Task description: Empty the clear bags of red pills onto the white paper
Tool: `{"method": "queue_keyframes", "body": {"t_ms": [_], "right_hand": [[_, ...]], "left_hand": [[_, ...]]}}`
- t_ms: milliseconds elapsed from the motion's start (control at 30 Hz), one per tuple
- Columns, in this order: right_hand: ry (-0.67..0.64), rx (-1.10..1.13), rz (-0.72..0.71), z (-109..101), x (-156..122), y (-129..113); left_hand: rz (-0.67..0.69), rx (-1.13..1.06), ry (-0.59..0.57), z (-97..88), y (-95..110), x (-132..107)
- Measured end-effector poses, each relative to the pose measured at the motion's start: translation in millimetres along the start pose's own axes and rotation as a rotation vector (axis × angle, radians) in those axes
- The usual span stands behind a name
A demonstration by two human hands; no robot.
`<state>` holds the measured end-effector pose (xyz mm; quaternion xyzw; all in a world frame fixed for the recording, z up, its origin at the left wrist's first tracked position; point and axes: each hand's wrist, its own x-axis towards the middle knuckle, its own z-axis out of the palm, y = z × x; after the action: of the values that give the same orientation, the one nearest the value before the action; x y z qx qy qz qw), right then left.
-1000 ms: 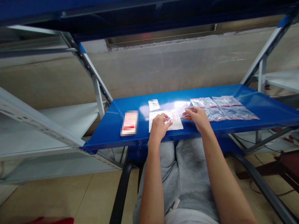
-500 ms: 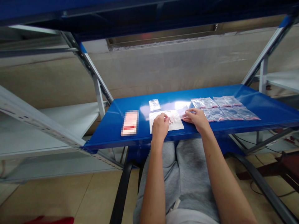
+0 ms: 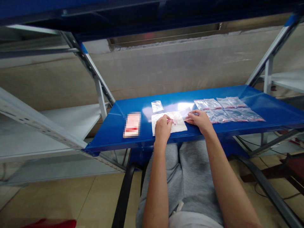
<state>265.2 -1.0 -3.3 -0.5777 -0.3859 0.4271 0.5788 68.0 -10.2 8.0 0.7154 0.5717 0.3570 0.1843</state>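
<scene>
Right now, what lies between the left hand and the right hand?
The head view shows small reddish pieces on a white sheet, and a clear bag at the right hand.

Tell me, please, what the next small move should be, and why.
I would probably have the left hand bring a few small reddish pieces toward the clear bag: it is right at those pieces on the white sheet, the right hand holds the bag close by, and the bags on the right show red along their near edges.
</scene>
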Motion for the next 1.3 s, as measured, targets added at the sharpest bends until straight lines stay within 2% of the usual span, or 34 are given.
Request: {"method": "queue_keyframes", "body": {"t_ms": [133,300,433,767,1067,1300], "right_hand": [[0.001,-0.007,-0.014,0.4,0.9,2.0],[0.005,-0.025,-0.022,1.1,2.0,3.3],[0.011,-0.037,-0.03,0.9,4.3,5.7],[0.031,-0.064,-0.066,0.3,8.2,10.7],[0.046,-0.097,-0.077,0.3,7.6,10.7],[0.047,-0.102,-0.076,2.5,5.3,7.0]], "left_hand": [[0.05,0.074,0.035,-3.9,1.8,-1.3],[0.077,0.097,-0.037,-6.1,3.6,-4.8],[0.075,0.084,-0.048,-9.4,-0.5,-4.5],[0.02,0.099,0.064,-19.0,-10.3,-0.9],[0.085,0.064,-0.014,-7.1,-1.1,-1.7],[0.086,0.087,0.017,3.7,1.7,1.3]]}}
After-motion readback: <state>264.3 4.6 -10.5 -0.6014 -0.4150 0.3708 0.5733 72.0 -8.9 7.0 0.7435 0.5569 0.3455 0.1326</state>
